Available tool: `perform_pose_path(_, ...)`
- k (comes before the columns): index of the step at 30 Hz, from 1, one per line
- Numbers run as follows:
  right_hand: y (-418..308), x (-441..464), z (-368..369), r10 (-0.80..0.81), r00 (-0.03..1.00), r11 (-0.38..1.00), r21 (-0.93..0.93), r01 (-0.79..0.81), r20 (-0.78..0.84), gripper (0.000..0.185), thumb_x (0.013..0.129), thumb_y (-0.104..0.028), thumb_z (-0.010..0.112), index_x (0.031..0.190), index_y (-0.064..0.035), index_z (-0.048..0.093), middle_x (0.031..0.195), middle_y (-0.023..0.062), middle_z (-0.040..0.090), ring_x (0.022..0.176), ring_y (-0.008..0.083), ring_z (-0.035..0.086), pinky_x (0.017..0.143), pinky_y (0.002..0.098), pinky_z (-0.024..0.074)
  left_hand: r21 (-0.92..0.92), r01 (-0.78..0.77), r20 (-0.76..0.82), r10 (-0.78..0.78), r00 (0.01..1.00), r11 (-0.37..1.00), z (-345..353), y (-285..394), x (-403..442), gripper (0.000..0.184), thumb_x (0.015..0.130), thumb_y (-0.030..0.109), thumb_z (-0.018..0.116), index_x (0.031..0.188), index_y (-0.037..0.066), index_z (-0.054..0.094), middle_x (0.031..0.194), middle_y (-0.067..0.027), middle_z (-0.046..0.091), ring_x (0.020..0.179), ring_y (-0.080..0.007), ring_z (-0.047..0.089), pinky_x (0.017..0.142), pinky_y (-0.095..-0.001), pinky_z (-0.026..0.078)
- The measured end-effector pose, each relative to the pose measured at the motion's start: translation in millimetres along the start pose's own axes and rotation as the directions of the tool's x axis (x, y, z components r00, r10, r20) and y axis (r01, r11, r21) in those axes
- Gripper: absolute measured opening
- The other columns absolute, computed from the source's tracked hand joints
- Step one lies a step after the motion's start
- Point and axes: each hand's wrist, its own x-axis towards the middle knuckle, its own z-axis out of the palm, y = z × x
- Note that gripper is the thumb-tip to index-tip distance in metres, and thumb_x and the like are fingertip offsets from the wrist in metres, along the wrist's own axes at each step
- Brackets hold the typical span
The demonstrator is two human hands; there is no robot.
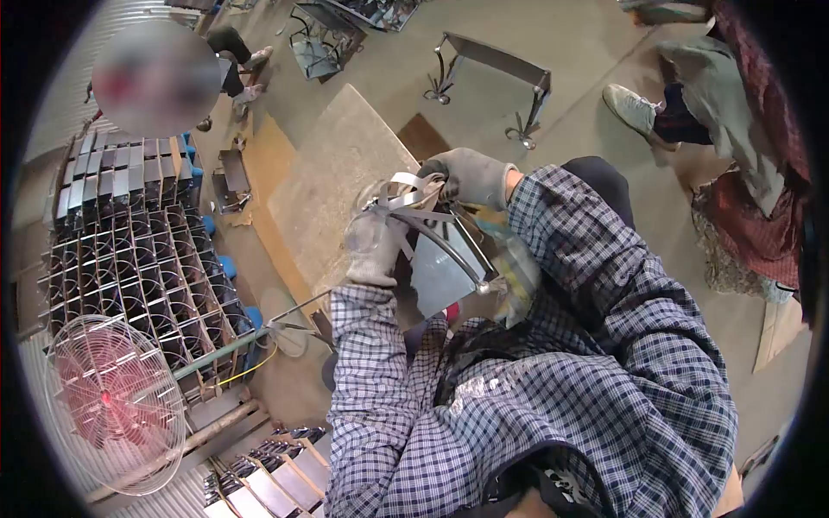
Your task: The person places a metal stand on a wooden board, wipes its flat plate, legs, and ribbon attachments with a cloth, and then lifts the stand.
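Observation:
In front of my lap is a sheet-metal piece (439, 274) with a shiny flat panel, a dark curved bar along it and thin metal strips (406, 203) fanning out at its far end. My left hand (371, 246), in a grey work glove, grips the piece on its left side near the strips. My right hand (477, 177), gloved too, has its fingers curled around the far end by the strips; the fingertips are partly hidden. A worn yellow-grey cloth (515, 281) lies below the right forearm, beside the panel.
Beyond my hands is a worn board (332, 181) on cardboard (269, 160). A similar metal piece (496, 59) stands on the floor. Stacked metal frames (129, 259) and a red-bladed fan (108, 397) are at left. Other people are nearby, one with a white shoe (635, 112).

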Motion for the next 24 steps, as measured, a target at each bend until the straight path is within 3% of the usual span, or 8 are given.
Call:
perform_pose_path(3, -8, -4, -7, -0.145, 0.988, 0.938, -0.325, 0.12, -0.053, 0.037, 0.077, -0.008, 0.074, 0.112, -0.0064, 0.065, 0.1, 0.0128, 0.069, 0.094, 0.0294, 0.066, 0.082, 0.0371, 0.0524, -0.329, 0.066, -0.272, -0.161, 0.949, 0.942, 16, 1, -4, 0.029, 0.093, 0.021, 0.066, 0.115, 0.003, 0.063, 0.097, -0.0145, 0.069, 0.086, -0.0239, 0.067, 0.072, -0.0332, 0.055)
perform_pose_path(6, -9, -10, -6, -0.207, 0.977, 0.859, -0.487, 0.157, -0.049, 0.036, 0.073, -0.007, 0.073, 0.108, -0.0082, 0.066, 0.098, 0.0132, 0.068, 0.097, 0.0334, 0.065, 0.082, 0.0406, 0.0525, -0.439, 0.176, -0.393, -0.365, 0.844, 0.881, 31, -13, -7, 0.031, 0.092, 0.028, 0.069, 0.111, 0.004, 0.066, 0.106, -0.0176, 0.067, 0.093, -0.0275, 0.066, 0.08, -0.0343, 0.054)
perform_pose_path(9, -23, -9, -17, -0.187, 0.98, 0.767, -0.614, 0.186, 0.064, 0.033, 0.072, -0.008, 0.072, 0.104, -0.0104, 0.067, 0.097, 0.0125, 0.069, 0.096, 0.034, 0.066, 0.08, 0.0425, 0.053, 0.042, 0.208, -0.407, -0.173, 0.897, 0.977, 39, -19, -7, 0.034, 0.091, 0.031, 0.069, 0.111, 0.004, 0.065, 0.121, -0.0193, 0.061, 0.11, -0.0305, 0.06, 0.091, -0.0388, 0.051)
perform_pose_path(12, -50, 10, -43, 0.006, 0.976, 0.676, -0.721, 0.155, 0.216, 0.025, 0.075, -0.014, 0.07, 0.099, -0.0119, 0.071, 0.092, 0.0117, 0.07, 0.091, 0.0338, 0.068, 0.078, 0.0427, 0.0542, 0.115, 0.264, -0.284, -0.224, 0.933, 0.958, 44, -34, -6, 0.042, 0.09, 0.033, 0.07, 0.121, 0.005, 0.062, 0.134, -0.0212, 0.053, 0.123, -0.0358, 0.05, 0.1, -0.0444, 0.046)
perform_pose_path(15, -83, 4, -58, -0.305, 0.937, 0.754, -0.558, 0.346, 0.169, 0.027, 0.074, -0.017, 0.068, 0.1, -0.0112, 0.072, 0.091, 0.0137, 0.07, 0.089, 0.035, 0.068, 0.077, 0.0419, 0.0539, 0.128, 0.279, -0.272, -0.237, 0.933, 0.952, 43, -33, -9, 0.047, 0.09, 0.035, 0.069, 0.124, 0.003, 0.059, 0.135, -0.0222, 0.051, 0.126, -0.0369, 0.048, 0.102, -0.0447, 0.044)
perform_pose_path(18, -80, -11, -48, -0.434, 0.9, 0.829, -0.379, 0.411, 0.026, 0.025, 0.076, -0.017, 0.067, 0.1, -0.0108, 0.072, 0.093, 0.0141, 0.07, 0.089, 0.0347, 0.068, 0.076, 0.0424, 0.0534, 0.15, 0.29, -0.275, -0.242, 0.931, 0.945, 43, -34, -8, 0.053, 0.09, 0.037, 0.069, 0.126, 0.001, 0.057, 0.137, -0.0233, 0.049, 0.128, -0.038, 0.046, 0.104, -0.0451, 0.043)
perform_pose_path(21, -42, -19, -27, -0.055, 0.998, 0.998, -0.024, 0.056, 0.033, 0.025, 0.077, -0.018, 0.067, 0.1, -0.0098, 0.071, 0.094, 0.0147, 0.07, 0.091, 0.0344, 0.067, 0.078, 0.0424, 0.0534, 0.173, 0.295, -0.246, -0.249, 0.937, 0.94, 41, -33, -8, 0.059, 0.09, 0.04, 0.068, 0.129, -0.001, 0.055, 0.139, -0.0243, 0.046, 0.131, -0.0392, 0.043, 0.107, -0.0455, 0.041)
perform_pose_path(24, 21, -10, -11, 0.209, 0.978, 0.915, -0.359, -0.185, 0.028, 0.019, 0.079, -0.011, 0.068, 0.097, -0.0069, 0.068, 0.087, 0.0135, 0.068, 0.084, 0.0336, 0.066, 0.076, 0.0392, 0.0534, 0.108, 0.299, -0.236, -0.267, 0.934, 0.948, 42, -38, -4, 0.064, 0.089, 0.042, 0.067, 0.132, -0.003, 0.052, 0.141, -0.0254, 0.044, 0.133, -0.0403, 0.041, 0.109, -0.0458, 0.039)
